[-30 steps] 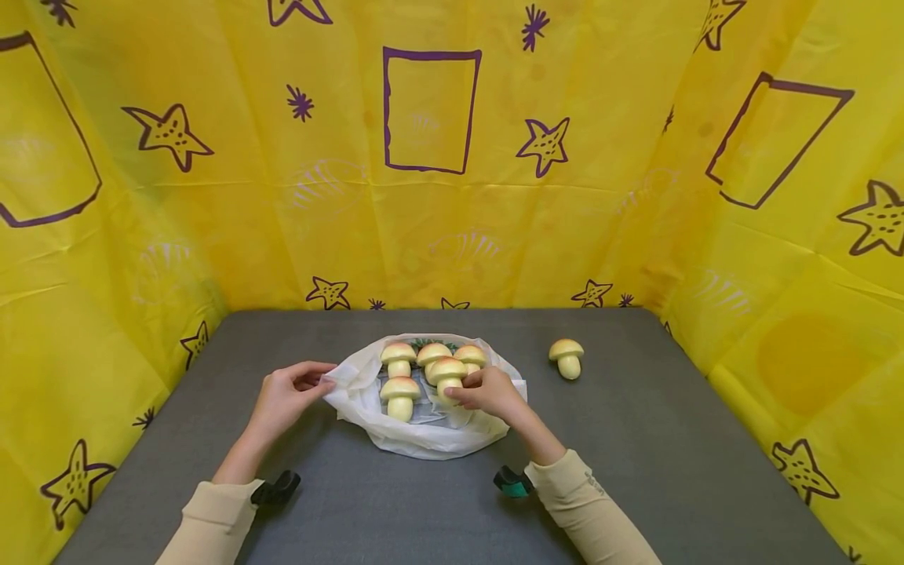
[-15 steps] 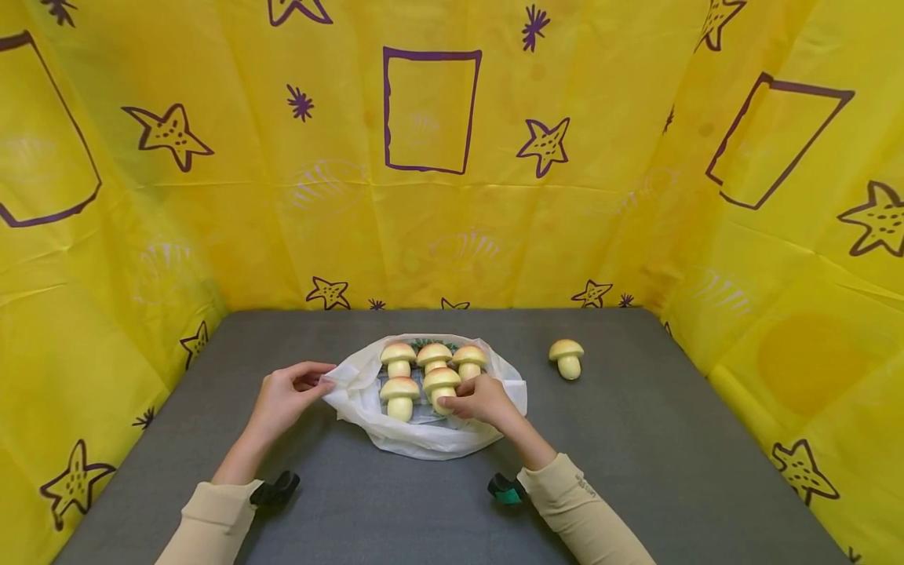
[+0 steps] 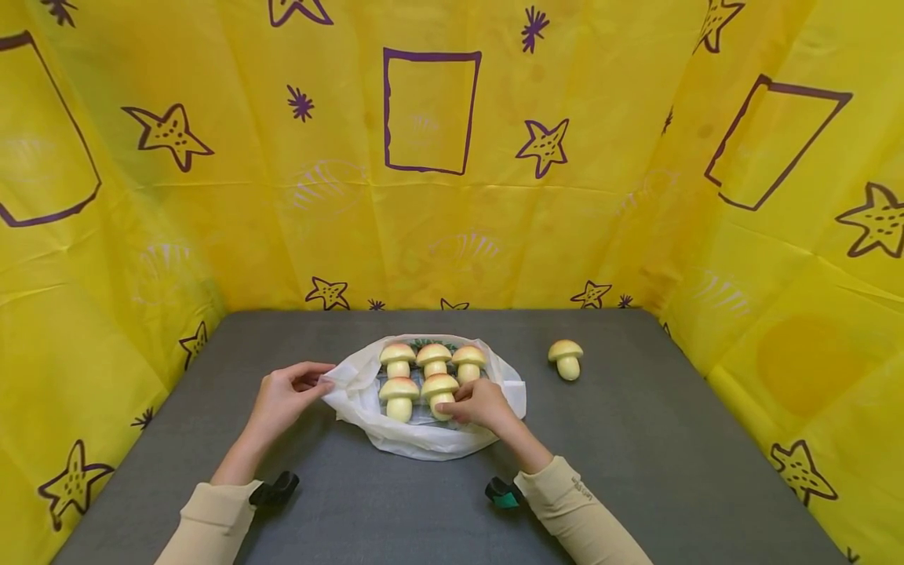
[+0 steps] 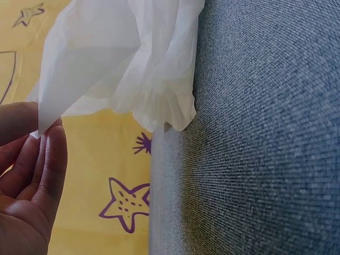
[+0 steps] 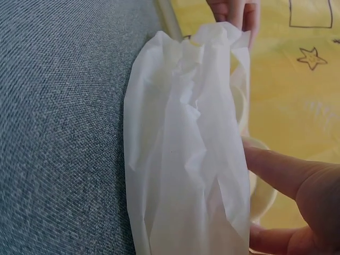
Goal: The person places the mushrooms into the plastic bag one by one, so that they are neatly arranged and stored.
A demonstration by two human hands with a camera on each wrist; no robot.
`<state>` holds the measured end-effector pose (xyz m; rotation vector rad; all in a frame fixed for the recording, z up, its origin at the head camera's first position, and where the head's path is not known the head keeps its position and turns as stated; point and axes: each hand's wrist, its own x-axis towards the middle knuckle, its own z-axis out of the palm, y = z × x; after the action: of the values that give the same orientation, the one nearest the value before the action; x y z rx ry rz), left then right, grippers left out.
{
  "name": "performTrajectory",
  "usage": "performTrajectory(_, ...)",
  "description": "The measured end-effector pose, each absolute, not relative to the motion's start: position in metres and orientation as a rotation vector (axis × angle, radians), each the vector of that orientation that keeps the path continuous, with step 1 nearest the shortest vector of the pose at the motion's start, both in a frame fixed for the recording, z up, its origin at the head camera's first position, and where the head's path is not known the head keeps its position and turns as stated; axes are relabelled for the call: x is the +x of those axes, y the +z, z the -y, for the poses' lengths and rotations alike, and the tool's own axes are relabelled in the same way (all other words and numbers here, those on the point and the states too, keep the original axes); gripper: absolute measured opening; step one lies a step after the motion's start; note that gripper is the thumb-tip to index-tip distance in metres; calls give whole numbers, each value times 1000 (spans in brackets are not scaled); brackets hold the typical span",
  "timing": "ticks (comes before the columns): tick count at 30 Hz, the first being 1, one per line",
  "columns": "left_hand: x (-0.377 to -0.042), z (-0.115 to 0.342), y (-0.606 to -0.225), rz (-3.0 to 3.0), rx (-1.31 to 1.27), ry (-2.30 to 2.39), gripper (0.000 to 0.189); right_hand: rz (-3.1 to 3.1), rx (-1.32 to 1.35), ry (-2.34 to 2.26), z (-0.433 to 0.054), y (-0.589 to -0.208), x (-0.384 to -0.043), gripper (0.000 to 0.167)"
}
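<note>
In the head view a white, thin, crumpled bag or wrapper (image 3: 427,446) lies spread open mid-table with several toy mushrooms inside. My left hand (image 3: 281,399) pinches its left corner, and the left wrist view shows thumb and fingers gripping the white sheet (image 4: 79,79). My right hand (image 3: 486,406) holds a toy mushroom (image 3: 439,386) by its stem, in the front row beside another mushroom (image 3: 399,392). Behind these stands a row of mushrooms (image 3: 434,357). From the right wrist view, the bag's wall (image 5: 186,143) hides most of the mushrooms.
Another toy mushroom (image 3: 566,359) lies on the grey tabletop (image 3: 621,439) to the right of the bag. Some green trim (image 3: 424,343) shows at the bag's back. Yellow patterned cloth (image 3: 431,235) walls the table at the back and both sides.
My right hand has brought its mushroom toward me and slightly left, down into the front row, so the back row shows fully. My left hand stays at the bag's corner.
</note>
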<state>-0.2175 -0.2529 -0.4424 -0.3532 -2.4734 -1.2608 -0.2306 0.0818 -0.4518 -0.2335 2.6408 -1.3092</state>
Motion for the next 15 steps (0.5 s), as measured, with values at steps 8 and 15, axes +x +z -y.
performTrajectory(8,-217,254,-442,2508,-330,-1235,25,-2653,-238,-1264,-78,-455,-229,33)
performTrajectory(15,-217,253,-444,2492,-326,-1244,24,-2607,-246,-1308,-77,-451,-226,36)
